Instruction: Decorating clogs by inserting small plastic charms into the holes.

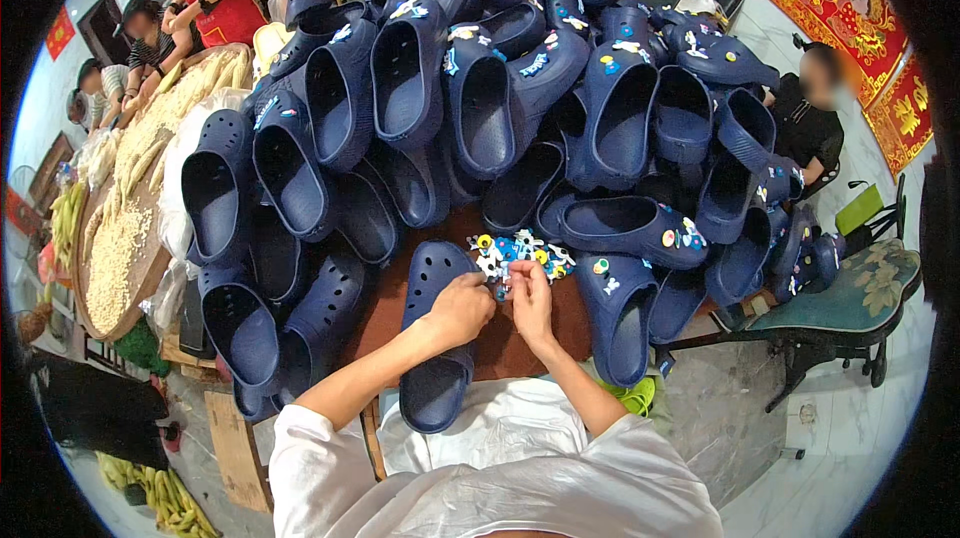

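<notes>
The left hand [462,306] and right hand [530,300] meet fingertip to fingertip over a small heap of colourful shoe charms [518,254] on the brown table [515,348] — both pinching at one charm, too small to make out. Just left of the hands lies a navy clog [437,338], toe pointing far. Beyond — a tall pile of navy clogs [480,88] fills the table. Far left, people [150,33] sit at a round tray of pale kernels [120,238].

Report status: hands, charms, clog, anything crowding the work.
Left hand and right hand both pinching in the small pile of colourful charms. Navy clog under left wrist. Heap of navy clogs crowds right behind.
</notes>
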`<state>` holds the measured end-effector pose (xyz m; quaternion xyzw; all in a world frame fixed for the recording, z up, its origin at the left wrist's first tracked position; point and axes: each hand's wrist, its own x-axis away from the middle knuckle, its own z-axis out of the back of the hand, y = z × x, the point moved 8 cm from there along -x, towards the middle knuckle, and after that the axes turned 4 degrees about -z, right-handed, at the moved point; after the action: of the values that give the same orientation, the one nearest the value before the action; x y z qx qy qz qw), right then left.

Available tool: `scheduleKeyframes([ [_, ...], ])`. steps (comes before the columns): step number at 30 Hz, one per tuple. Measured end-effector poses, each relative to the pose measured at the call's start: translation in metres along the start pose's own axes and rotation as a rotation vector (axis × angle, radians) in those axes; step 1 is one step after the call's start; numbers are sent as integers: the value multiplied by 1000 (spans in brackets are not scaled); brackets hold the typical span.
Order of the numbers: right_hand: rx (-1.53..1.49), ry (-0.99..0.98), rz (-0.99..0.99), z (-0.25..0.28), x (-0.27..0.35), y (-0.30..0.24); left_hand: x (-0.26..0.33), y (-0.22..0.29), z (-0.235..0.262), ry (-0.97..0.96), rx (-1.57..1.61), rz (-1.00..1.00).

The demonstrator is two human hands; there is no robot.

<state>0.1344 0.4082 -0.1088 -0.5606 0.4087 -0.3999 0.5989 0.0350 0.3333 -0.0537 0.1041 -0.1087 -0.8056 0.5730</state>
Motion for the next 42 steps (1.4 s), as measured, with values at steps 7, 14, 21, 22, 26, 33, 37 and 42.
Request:
scheduleKeyframes([
  [7, 223, -39, 158, 18, 17, 0, -2, 2, 3, 30, 148, 28],
  [14, 345, -43, 207, 37, 22, -45, -8, 25, 23, -30, 328, -120],
  [21, 436, 112, 334, 69, 21, -86, -8, 19, 22, 5, 280, -69],
  [22, 522, 203, 422, 78, 22, -100, -8, 19, 21, 16, 292, -71],
  [26, 838, 332, 616, 95, 13, -155, -4, 15, 25, 139, 170, -57],
  [33, 1313, 226, 568, 100, -25, -138, -5, 12, 22, 157, -7, 19],
  [37, 1360, 178, 566, 96, -32, -122, -4, 16, 24, 130, -3, -25],
  [42, 1304, 265, 736, 93, -17, -147, -5, 9, 14, 133, -25, 60],
])
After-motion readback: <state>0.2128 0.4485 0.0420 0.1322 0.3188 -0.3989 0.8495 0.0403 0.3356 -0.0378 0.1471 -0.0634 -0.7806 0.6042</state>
